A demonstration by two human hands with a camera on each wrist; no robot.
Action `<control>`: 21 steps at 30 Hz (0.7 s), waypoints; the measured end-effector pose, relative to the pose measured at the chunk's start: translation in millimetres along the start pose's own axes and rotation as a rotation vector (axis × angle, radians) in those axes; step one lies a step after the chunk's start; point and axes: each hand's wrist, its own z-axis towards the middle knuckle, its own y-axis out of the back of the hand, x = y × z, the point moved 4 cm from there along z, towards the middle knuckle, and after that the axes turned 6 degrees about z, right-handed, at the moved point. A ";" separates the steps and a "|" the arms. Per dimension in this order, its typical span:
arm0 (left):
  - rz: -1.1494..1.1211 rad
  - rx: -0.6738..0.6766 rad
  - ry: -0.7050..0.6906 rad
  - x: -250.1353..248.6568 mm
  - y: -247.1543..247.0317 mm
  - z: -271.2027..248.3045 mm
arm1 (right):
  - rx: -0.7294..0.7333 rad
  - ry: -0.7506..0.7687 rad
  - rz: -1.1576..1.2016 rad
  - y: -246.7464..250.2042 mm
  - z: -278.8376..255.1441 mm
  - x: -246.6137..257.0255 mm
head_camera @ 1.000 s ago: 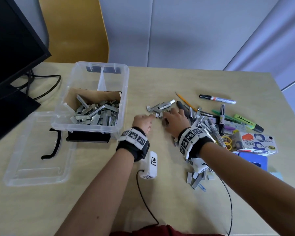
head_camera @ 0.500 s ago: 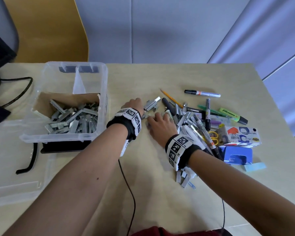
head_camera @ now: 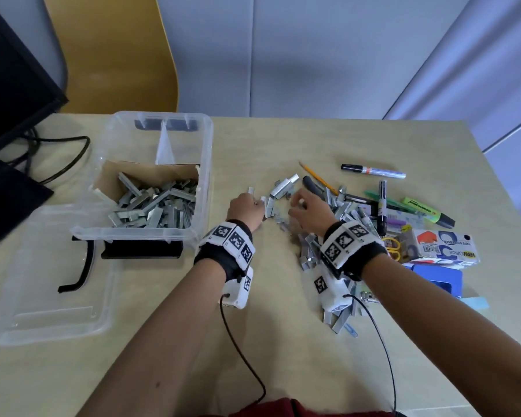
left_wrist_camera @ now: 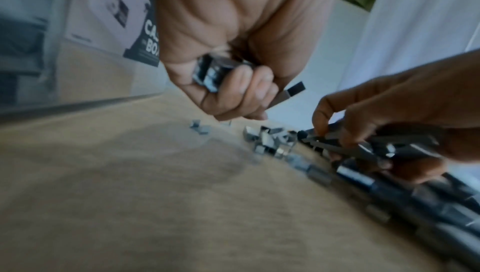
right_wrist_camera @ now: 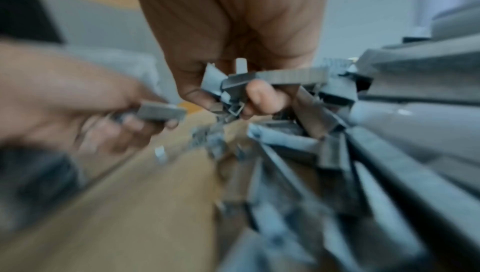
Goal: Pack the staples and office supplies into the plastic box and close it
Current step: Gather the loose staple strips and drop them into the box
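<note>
Both hands gathering staples, box off to the left.

Left hand (head_camera: 245, 207) clenched on staple strips (left_wrist_camera: 211, 75); right hand (head_camera: 309, 210) pinching strips from pile (head_camera: 316, 251). Box (head_camera: 205, 164) lies left of both, left hand nearer; lid (head_camera: 42, 323) still off.

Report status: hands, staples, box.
Left hand and right hand each grip grey metal staple strips. Clear plastic box open, part-filled. Clear lid off, beside it. Nothing blocking.

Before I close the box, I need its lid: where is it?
In the head view the lid lies flat on the table's left side, beside the box.
</note>
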 end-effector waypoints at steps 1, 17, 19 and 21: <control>-0.087 -0.016 0.000 0.3 1.0 -4.2 | 0.014 -0.055 0.188 3.3 -0.7 0.3; -1.105 -0.309 0.175 38.6 137.9 -59.8 | 0.399 -0.154 1.434 -11.6 -38.2 22.9; -1.034 -0.351 0.254 53.3 143.5 -57.0 | 0.429 -0.123 1.426 -14.9 -38.0 30.8; -0.903 -0.407 0.306 62.7 147.2 -52.4 | 0.472 -0.098 1.425 -19.0 -39.9 41.1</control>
